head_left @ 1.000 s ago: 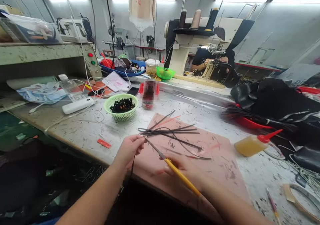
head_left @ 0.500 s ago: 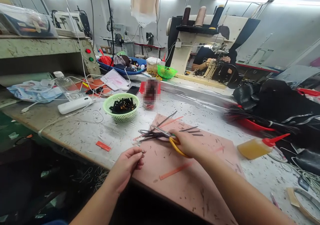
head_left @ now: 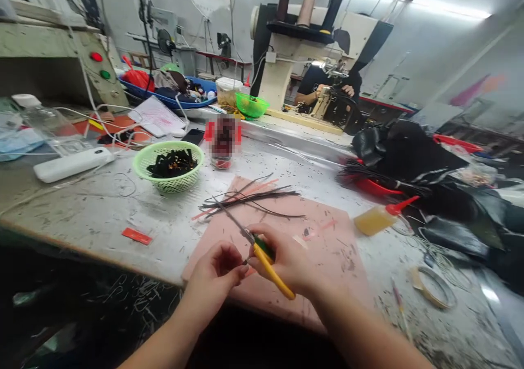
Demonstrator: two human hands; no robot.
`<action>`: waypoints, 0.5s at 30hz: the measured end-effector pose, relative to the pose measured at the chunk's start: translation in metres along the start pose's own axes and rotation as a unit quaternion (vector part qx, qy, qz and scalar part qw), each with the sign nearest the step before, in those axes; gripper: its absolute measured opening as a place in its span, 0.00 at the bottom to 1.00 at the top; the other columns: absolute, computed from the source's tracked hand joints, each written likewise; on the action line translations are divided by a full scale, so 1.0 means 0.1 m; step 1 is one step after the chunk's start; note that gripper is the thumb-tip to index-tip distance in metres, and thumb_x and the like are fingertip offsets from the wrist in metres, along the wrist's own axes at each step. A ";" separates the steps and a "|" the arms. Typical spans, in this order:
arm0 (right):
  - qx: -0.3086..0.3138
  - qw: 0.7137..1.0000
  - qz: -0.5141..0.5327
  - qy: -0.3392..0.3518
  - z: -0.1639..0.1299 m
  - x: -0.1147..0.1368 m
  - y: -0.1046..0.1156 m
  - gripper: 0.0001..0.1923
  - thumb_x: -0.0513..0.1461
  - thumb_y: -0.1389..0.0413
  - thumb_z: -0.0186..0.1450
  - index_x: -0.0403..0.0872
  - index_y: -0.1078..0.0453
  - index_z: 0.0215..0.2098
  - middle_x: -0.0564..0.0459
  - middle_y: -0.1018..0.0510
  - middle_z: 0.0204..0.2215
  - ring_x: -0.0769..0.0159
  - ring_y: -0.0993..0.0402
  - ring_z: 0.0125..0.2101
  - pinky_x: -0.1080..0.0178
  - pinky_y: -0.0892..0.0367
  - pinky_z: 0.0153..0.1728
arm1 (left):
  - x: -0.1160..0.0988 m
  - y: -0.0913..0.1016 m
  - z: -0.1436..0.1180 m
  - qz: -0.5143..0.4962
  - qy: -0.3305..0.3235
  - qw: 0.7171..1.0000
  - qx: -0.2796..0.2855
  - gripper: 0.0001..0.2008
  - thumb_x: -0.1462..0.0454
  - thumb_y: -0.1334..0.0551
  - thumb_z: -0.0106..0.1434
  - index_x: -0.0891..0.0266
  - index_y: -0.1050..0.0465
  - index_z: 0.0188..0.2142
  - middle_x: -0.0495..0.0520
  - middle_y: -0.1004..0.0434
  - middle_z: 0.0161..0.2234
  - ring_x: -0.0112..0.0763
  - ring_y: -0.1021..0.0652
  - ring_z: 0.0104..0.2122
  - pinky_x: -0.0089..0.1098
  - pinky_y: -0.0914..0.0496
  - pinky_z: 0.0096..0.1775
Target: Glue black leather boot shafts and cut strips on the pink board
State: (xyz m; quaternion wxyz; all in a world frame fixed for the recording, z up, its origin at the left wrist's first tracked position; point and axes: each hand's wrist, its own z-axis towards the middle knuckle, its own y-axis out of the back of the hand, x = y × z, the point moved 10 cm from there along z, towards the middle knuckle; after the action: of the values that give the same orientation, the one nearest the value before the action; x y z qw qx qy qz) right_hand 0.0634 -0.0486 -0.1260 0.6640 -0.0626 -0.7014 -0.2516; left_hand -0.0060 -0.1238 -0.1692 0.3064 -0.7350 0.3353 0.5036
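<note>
My right hand (head_left: pixel 286 262) grips yellow-handled scissors (head_left: pixel 262 254), their thin blades pointing up-left over the pink mat (head_left: pixel 327 260). My left hand (head_left: pixel 219 273) sits just left of it at the mat's near edge, fingertips pinched together by the scissors' pivot; whether a thin strip is between them I cannot tell. A loose bundle of thin black strips (head_left: pixel 249 198) lies on the mat's far end, beyond both hands.
A green basket (head_left: pixel 168 165) of black pieces stands at left, a red-lidded jar (head_left: pixel 222 140) behind the mat. A glue bottle (head_left: pixel 379 219) lies at right before a black leather pile (head_left: pixel 409 153). A person works at a sewing machine (head_left: pixel 323 47) behind. A tape roll (head_left: pixel 434 287) lies right.
My right hand drew the scissors back from the black strips toward me. My left hand rose to meet it at the mat's near edge. The view shifted right.
</note>
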 end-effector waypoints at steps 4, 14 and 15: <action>-0.090 0.995 0.004 -0.030 -0.19 -0.14 0.45 0.21 0.36 0.46 0.49 0.49 0.37 0.42 0.60 0.36 0.21 0.73 0.41 0.20 0.68 0.43 0.23 | 0.14 -0.13 -0.01 0.118 0.029 0.990 0.072 0.11 0.59 0.35 0.46 0.62 0.27 0.28 0.48 0.28 0.22 0.30 0.29 0.21 0.28 0.34 0.25; -0.306 0.937 -0.055 -0.156 -0.76 -0.93 2.14 0.28 0.41 0.43 0.44 0.46 0.40 0.44 0.61 0.35 0.20 0.71 0.39 0.20 0.66 0.44 0.23 | 0.37 0.28 -0.11 0.218 0.061 0.974 0.003 0.12 0.55 0.36 0.44 0.62 0.24 0.24 0.50 0.28 0.17 0.28 0.33 0.14 0.26 0.42 0.18; -0.308 0.936 -0.061 -0.157 -0.76 -0.96 2.17 0.28 0.40 0.43 0.44 0.46 0.39 0.44 0.61 0.34 0.20 0.71 0.39 0.20 0.66 0.43 0.23 | 0.36 0.25 -0.09 0.240 0.054 0.969 0.016 0.13 0.54 0.36 0.44 0.61 0.23 0.24 0.50 0.28 0.17 0.29 0.32 0.14 0.27 0.40 0.18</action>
State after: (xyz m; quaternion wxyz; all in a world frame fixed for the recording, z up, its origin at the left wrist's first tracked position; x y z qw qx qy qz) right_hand 0.2335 0.1296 -0.1609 0.4770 -0.2597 -0.6876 -0.4820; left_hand -0.0115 -0.1521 -0.2036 0.1701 -0.6540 0.5260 0.5165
